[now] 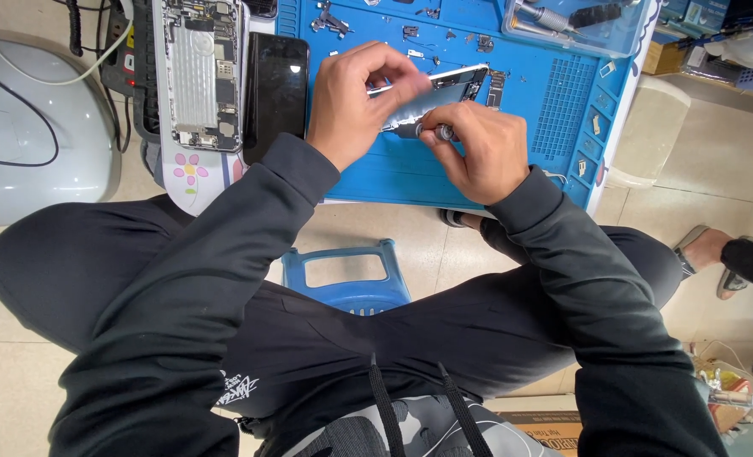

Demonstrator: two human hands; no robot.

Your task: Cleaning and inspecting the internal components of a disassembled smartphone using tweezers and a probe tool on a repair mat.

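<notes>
**A:** Where does the phone being worked on lie from the hands?

**B:** The opened phone (434, 95) lies on the blue mat (554, 118), right under both hands. Its long axis runs tilted: near end toward the person's left, far end up and to the right, where its dark top edge shows past the fingers. The left hand (355, 106) is clasped over the near-left part, thumb and fingers pinching its edge. The right hand (478, 148) sits just below and right of it, fingers closed round a small screwdriver (427, 130) whose grey handle points left toward the phone's body.

**A:** Which hand is nearer the phone?

**B:** Both touch or nearly touch it. The left rests on it; the right meets it through the tool. I cannot tell exactly where the tip lands, since the fingers hide it.

**A:** And the counts?

**B:** Three phone bodies in view: the one in hand, a second opened phone (200, 72) with its boards bare on the table's left side, and a black phone (276, 80) with a dark glass face just beside that, between it and the mat. One screwdriver in the hand. Several loose small parts (412, 32) lie scattered on the mat's far part, too small to count surely. One blue stool (347, 275) stands between the knees.
</notes>
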